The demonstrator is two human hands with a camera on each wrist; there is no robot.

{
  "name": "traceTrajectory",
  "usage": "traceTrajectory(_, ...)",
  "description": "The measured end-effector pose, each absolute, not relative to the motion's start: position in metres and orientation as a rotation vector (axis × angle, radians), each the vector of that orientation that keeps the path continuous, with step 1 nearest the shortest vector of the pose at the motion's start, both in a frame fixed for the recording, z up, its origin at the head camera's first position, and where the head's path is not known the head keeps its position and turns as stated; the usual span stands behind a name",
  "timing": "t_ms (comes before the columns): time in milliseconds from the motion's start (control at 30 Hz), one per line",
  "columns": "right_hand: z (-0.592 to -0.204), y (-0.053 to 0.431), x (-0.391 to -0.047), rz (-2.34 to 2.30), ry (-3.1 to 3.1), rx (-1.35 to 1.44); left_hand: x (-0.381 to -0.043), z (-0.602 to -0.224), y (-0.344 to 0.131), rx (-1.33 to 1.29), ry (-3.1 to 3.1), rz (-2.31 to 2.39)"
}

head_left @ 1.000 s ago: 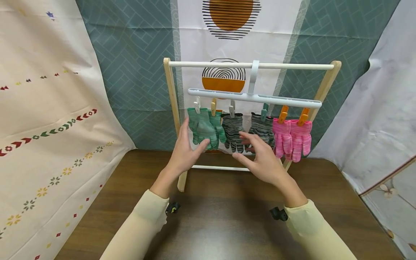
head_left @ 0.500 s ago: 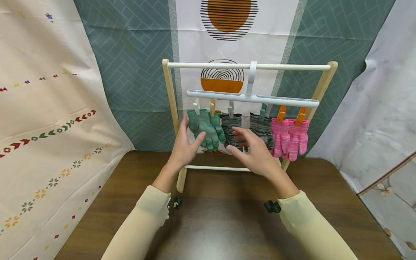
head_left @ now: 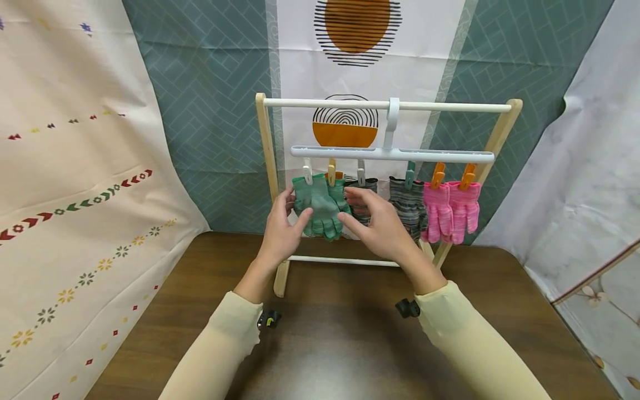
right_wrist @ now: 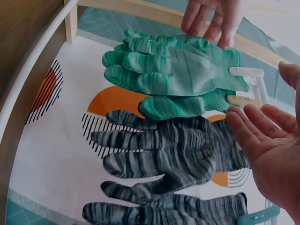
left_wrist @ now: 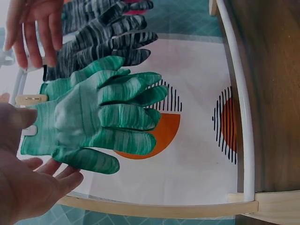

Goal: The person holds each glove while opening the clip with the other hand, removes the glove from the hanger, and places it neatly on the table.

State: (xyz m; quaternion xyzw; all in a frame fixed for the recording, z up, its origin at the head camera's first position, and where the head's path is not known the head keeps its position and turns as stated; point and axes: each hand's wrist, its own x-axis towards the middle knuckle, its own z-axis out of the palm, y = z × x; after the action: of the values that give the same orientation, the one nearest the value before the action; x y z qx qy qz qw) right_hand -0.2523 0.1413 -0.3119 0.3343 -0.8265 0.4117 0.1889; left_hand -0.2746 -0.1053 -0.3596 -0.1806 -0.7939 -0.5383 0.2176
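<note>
While green gloves hang (clipped) | left hand beside, wide | right hand opposite, wide

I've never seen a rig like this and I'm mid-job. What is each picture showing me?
There's no machine arm here, just a person's bare left hand and right hand. The wide picture comes from the person's head, looking forward and down; the two closer ones come from the left and right wrists. A rack stands on the brown table. On it hangs a pale hanger, with clothespins holding green gloves, striped grey gloves and pink gloves. The hands are on either side of the green pair, neither plainly gripping it; light touch is hard to judge.
</note>
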Motion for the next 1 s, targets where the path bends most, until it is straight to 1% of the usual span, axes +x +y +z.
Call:
traceTrajectory(567, -0.297, 0.116, -0.257, 1.167, -2.335, 0.94, -0.274, -0.35, -0.118, -0.397, -2.192, -1.648)
traceTrajectory(767, -0.294, 0.11, -0.258, 1.209, -2.319, 0.956, -0.273, -0.35, -0.122, -0.447, -2.175, -1.709)
traceTrajectory(1000, -0.289, 0.103, -0.257, 1.212, -2.305, 0.969, -0.27, -0.347, -0.127, -0.483, -2.106, -1.98)
